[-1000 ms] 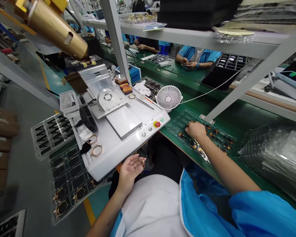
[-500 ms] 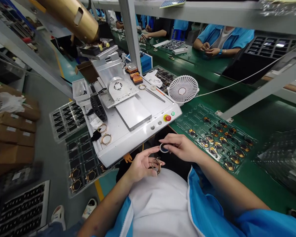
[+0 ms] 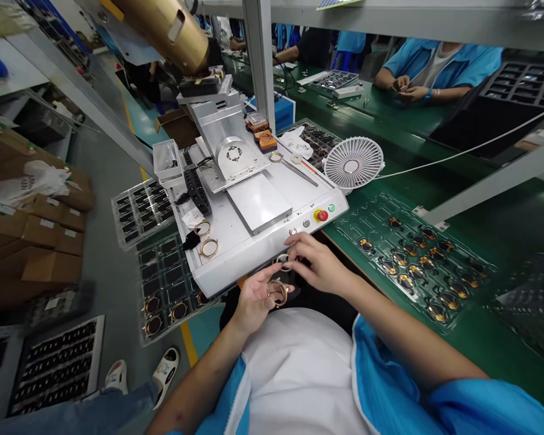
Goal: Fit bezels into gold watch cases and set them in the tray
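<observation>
In front of my lap, my left hand (image 3: 255, 300) grips a gold-coloured ring-shaped watch case (image 3: 269, 290) between thumb and fingers. My right hand (image 3: 318, 264) pinches a thin round part with a pale rim (image 3: 284, 266) just above it, and my left fingertips meet its edge. Whether this part is an open ring or a disc is hard to see. Two more gold rings (image 3: 209, 247) lie on the left front corner of the white machine (image 3: 267, 248) beyond my hands.
A clear tray of round gold-and-black parts (image 3: 408, 261) lies at right. Two trays (image 3: 170, 290) stand left. On the machine are a metal fixture (image 3: 233, 158), tweezers (image 3: 294, 168) and a red button (image 3: 322, 215). A white fan (image 3: 353, 163) stands beside it. A co-worker (image 3: 439, 69) sits across.
My view has shifted a little, so the bench sits further right. Both hands have drawn closer together, and the round part in my right hand has come nearer the gold watch case.
</observation>
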Motion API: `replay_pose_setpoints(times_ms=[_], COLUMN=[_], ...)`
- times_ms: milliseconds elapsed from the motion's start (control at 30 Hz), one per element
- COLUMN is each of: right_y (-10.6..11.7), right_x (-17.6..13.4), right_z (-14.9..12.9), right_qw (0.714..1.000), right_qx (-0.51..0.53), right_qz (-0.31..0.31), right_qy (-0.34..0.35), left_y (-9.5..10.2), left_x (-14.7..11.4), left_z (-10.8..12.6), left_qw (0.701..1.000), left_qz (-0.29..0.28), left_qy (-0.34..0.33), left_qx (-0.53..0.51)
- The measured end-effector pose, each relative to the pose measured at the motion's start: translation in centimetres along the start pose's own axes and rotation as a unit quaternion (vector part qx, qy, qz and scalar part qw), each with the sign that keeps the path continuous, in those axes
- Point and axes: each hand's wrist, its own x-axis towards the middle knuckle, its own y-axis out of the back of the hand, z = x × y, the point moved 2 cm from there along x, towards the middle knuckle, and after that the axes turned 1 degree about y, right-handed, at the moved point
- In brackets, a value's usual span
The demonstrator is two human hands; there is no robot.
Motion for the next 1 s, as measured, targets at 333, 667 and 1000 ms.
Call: replay_pose_setpoints(times_ms=[333,667,1000], right_y=[2.3,-3.7,-2.3], right_x=[9.4,0.1,-0.3], right_z=[4.7,-0.5,-0.5], right_qw=[0.917,0.903,0.870], right_qx=[0.070,0.312,0.370], right_qz=[0.130,0.054,0.051], right_qy=[-0.370,-0.291,-0.323], left_y=[0.3,-0.7,-0.4], left_x=[-1.1,-1.1,-0.7], left_z=[0.9,0.6,0.9], left_qw=[0.997,0.896,0.940], left_qz=[0.013,0.005,-0.040], left_qy=[-0.045,-0.165,-0.171], left_qx=[0.064,0.412,0.294])
